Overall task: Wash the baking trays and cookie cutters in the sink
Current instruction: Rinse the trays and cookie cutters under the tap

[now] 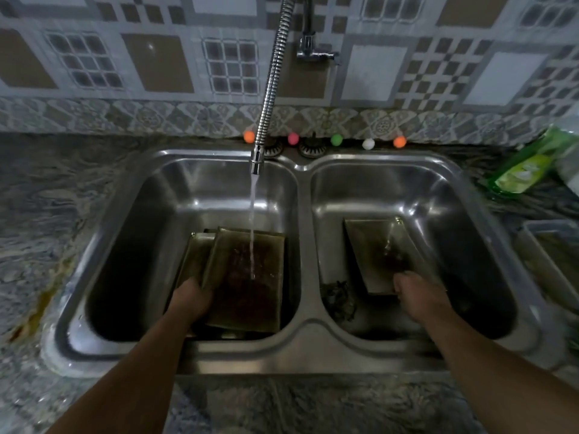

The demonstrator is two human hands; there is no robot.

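A steel double sink [302, 349] fills the middle of the view. In its left basin a dirty baking tray [250, 277] lies under running water from the flexible tap [269, 86]. My left hand [189, 297] grips this tray by its left edge. A second tray [194, 258] lies partly under it. In the right basin another baking tray [372, 249] leans tilted, and my right hand [418, 292] holds its near end. A dark tangle [338, 297], perhaps cookie cutters, lies on the right basin's floor.
Several small coloured balls [336, 140] line the ledge behind the sink. A green soap pouch [523, 170] lies on the stone counter [47, 214] at the right. A tray-like container [551, 255] stands at the right edge.
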